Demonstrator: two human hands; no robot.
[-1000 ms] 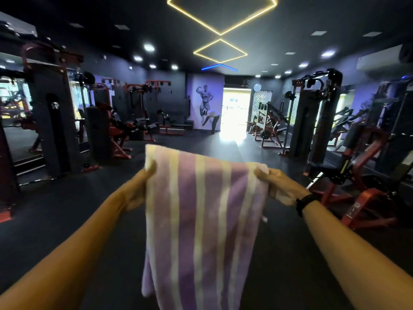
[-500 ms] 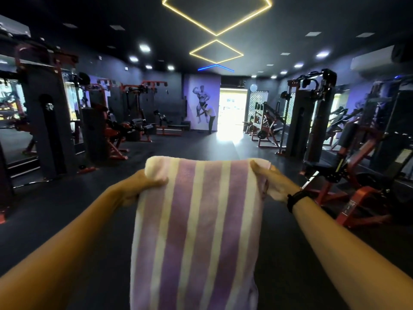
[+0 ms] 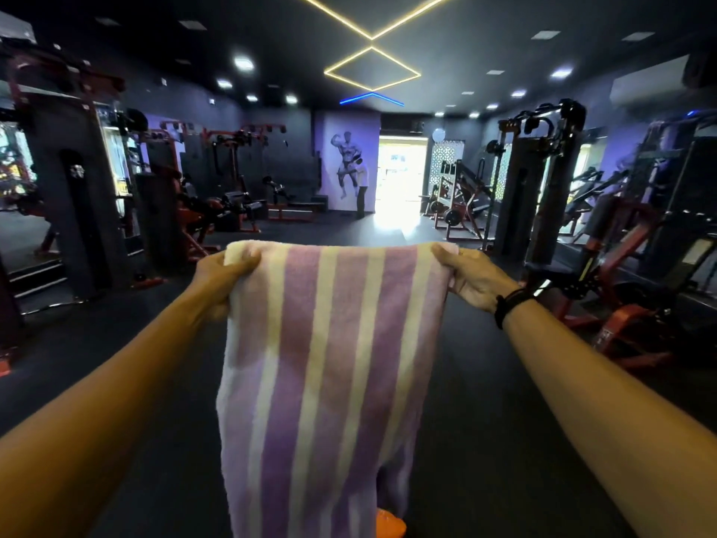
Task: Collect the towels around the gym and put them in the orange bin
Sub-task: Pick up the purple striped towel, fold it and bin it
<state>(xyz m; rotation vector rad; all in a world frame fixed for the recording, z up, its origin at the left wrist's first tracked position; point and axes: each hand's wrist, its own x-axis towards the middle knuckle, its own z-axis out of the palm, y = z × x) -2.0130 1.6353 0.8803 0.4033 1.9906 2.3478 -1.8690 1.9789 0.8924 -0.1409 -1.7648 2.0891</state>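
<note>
Since half a second ago the towel (image 3: 329, 374) has been pulled wider and flatter between the hands, its top edge now almost level, and an orange shape (image 3: 390, 525) has come into sight at the bottom edge of the view. The left hand (image 3: 221, 279) pinches the towel's upper left corner, thumb on the near face. The striped cloth hangs straight down from both grips, in front of the dark floor (image 3: 116, 382). The right hand (image 3: 475, 279), a black band (image 3: 508, 304) on its wrist, clenches the upper right corner. The towel's lower end is cut off by the frame. It hides most of the orange shape, so I cannot tell what that is.
</note>
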